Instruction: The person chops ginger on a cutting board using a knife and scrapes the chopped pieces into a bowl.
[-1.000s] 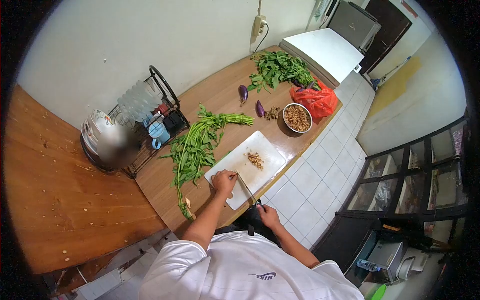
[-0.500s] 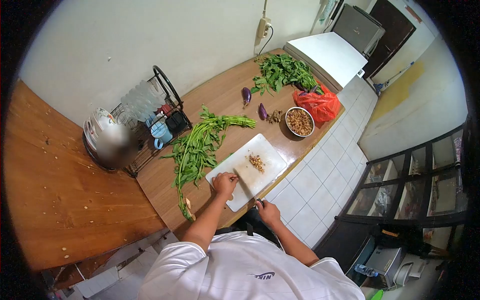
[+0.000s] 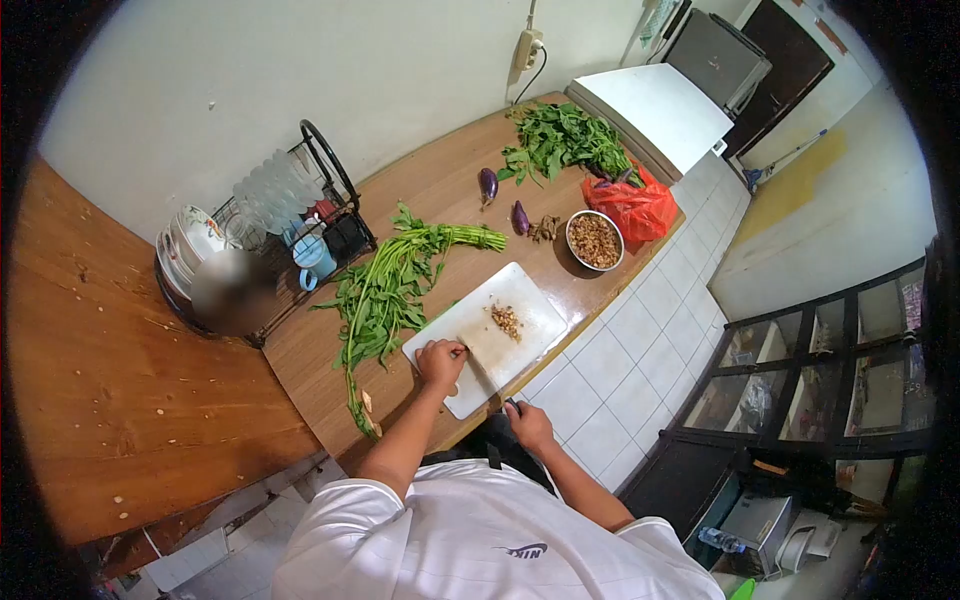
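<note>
- Left hand curled on the near end of the white cutting board, pinning a small item I can't make out.
- Right hand closed on knife handle; blade lies across board. Thin, stiff, sharp: hold by the handle only.
- Chopped pile mid-board: light, loose, scatters easily.
- Leafy greens lie just left of the board on the surface; bowl and red bag beyond.

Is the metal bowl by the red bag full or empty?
Full: the metal bowl beside the red bag holds brownish chopped pieces nearly up to its rim.
</note>
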`<act>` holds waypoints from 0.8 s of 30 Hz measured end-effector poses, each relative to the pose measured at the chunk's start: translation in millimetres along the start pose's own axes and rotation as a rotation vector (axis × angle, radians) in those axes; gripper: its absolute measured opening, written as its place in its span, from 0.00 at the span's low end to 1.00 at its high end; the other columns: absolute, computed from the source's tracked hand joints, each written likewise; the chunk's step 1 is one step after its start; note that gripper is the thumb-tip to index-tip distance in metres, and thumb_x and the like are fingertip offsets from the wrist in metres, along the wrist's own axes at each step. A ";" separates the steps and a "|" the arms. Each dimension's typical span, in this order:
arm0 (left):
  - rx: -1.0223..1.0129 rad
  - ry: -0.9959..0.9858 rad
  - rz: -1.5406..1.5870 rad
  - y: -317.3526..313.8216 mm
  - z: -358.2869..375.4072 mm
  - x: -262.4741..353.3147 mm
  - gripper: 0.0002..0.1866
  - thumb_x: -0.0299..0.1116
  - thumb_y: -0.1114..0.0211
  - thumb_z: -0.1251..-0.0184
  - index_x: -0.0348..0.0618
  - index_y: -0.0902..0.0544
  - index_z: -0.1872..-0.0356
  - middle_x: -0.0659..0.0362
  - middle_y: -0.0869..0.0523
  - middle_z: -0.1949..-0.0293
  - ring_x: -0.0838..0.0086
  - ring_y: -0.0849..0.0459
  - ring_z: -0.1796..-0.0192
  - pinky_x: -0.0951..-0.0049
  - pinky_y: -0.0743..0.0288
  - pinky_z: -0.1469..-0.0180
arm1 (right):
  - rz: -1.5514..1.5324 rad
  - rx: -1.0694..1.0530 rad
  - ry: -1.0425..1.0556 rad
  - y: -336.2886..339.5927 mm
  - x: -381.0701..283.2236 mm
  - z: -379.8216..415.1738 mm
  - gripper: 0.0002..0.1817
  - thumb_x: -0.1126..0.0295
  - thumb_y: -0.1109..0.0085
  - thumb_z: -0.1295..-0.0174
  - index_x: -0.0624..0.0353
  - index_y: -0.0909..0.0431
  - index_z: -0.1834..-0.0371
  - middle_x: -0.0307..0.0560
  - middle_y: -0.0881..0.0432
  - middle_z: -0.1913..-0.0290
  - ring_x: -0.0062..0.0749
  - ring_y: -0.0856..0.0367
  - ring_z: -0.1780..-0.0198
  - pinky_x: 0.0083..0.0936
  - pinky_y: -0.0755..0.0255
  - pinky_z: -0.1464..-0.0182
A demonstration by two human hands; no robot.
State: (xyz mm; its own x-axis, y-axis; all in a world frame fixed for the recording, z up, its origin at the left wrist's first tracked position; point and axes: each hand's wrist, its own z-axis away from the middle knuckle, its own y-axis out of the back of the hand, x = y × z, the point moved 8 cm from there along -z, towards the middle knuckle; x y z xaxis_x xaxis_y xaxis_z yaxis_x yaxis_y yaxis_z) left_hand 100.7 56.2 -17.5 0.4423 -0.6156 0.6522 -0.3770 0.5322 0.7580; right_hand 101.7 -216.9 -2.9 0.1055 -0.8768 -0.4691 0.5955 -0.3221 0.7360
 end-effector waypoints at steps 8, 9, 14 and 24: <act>-0.042 0.028 0.001 7.0 0.8 1.5 0.06 0.42 0.22 0.42 0.58 0.06 0.66 0.67 0.09 0.63 0.66 0.14 0.52 0.57 0.31 0.45 | -0.065 0.028 -0.019 4.7 6.4 22.9 0.31 0.40 0.48 0.25 0.61 0.15 0.57 0.67 0.13 0.62 0.66 0.13 0.56 0.53 0.21 0.53; -0.052 0.029 0.003 6.1 0.4 1.3 0.06 0.43 0.22 0.42 0.57 0.07 0.67 0.67 0.09 0.63 0.66 0.14 0.52 0.57 0.31 0.45 | -0.059 0.029 -0.016 2.0 9.9 27.5 0.31 0.40 0.48 0.25 0.61 0.15 0.57 0.67 0.13 0.62 0.66 0.13 0.56 0.53 0.21 0.53; -0.056 0.003 0.017 6.2 2.0 4.8 0.06 0.41 0.22 0.41 0.56 0.07 0.67 0.67 0.09 0.64 0.66 0.15 0.51 0.57 0.31 0.45 | -0.096 0.038 -0.032 1.6 16.3 30.7 0.30 0.43 0.47 0.24 0.64 0.15 0.59 0.67 0.13 0.64 0.66 0.13 0.57 0.53 0.21 0.54; -0.040 0.014 -0.017 4.6 2.2 0.6 0.06 0.39 0.23 0.44 0.55 0.07 0.66 0.66 0.09 0.63 0.64 0.14 0.52 0.58 0.31 0.44 | -0.026 0.058 0.011 3.2 -12.2 12.1 0.31 0.40 0.49 0.24 0.60 0.15 0.56 0.66 0.13 0.64 0.65 0.13 0.57 0.53 0.21 0.53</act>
State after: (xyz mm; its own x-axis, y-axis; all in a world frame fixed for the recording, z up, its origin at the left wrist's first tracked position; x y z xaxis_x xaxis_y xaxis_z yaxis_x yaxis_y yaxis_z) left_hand 97.5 56.9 -13.6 0.4601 -0.6169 0.6385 -0.3367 0.5442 0.7684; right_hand 92.6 -211.6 11.1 0.0993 -0.8639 -0.4938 0.5509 -0.3655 0.7503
